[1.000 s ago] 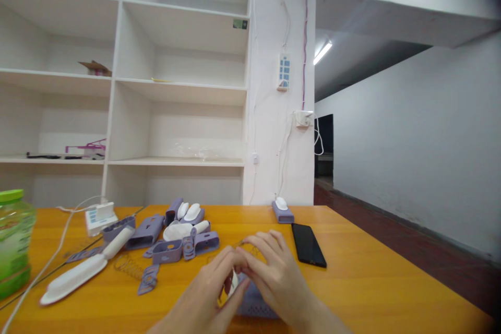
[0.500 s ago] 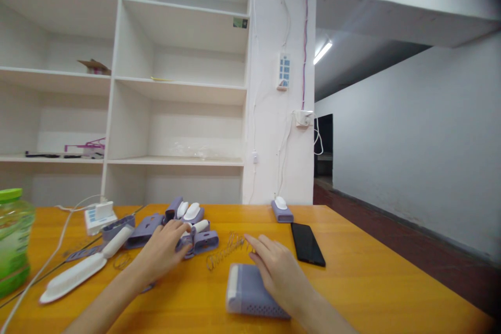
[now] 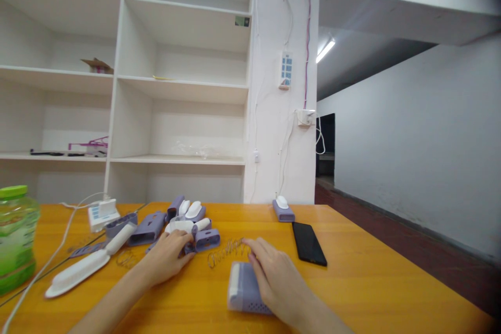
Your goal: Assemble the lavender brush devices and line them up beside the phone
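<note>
Nearest the viewer, the right hand (image 3: 274, 279) lies palm down on a purple box (image 3: 242, 287) with a white end and a perforated side. The box sits flat on the orange table (image 3: 371, 282), near its front edge. The fingers are stretched out and loose across the lid rather than closed round it. Their tips reach past the far edge of the box to the end of a wire spring (image 3: 225, 253), which lies on the table just beyond it.

To the left, the left hand (image 3: 168, 258) reaches forward into a heap of purple parts (image 3: 207, 239). Its fingers are curled down over the near pieces and touch them. Whether they have actually taken hold of one cannot be told, since the hand covers what is under it.

Further left, a long white paddle-shaped piece (image 3: 78, 270) lies at a slant. A green-capped bottle (image 3: 15, 242) stands at the table's left edge. To the right of the spring lies a black phone (image 3: 309, 244), face up.

At the far side of the table sit a white power strip (image 3: 102, 214) with its cable on the left and a small purple piece with a white top (image 3: 282, 211) on the right. White shelves (image 3: 180, 88) fill the wall behind.
</note>
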`<state>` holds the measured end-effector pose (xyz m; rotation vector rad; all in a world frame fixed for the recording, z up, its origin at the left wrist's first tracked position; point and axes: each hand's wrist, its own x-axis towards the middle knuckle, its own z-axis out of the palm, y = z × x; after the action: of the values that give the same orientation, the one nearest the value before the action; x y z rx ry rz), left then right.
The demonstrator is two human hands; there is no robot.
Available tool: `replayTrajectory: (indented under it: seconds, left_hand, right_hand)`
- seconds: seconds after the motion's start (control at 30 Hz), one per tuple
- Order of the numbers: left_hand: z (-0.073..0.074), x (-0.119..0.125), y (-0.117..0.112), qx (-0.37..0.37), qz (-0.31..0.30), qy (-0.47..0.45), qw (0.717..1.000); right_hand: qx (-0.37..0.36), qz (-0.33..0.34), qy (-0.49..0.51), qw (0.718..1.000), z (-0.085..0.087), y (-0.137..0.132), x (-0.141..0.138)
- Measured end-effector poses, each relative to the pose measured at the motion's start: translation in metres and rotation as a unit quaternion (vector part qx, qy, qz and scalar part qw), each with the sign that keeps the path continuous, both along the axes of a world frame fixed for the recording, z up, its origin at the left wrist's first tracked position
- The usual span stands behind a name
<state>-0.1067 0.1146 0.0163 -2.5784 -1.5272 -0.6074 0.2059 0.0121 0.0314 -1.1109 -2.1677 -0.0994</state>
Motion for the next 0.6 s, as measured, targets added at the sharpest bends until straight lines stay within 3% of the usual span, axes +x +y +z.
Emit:
replayTrajectory:
  seconds: [0.43, 0.6]
  left_hand:
    - [-0.001, 0.006, 0.004, 0.002, 0.012, -0.12, 0.993]
    - [-0.005, 0.009, 0.01, 0.012, 0.017, -0.101, 0.995]
  right_hand:
    - [-0.027, 0.006, 0.011, 1.0, 0.01, -0.016, -0.005]
    - [-0.034, -0.012, -0.002, 0.999, 0.009, -0.016, -0.009]
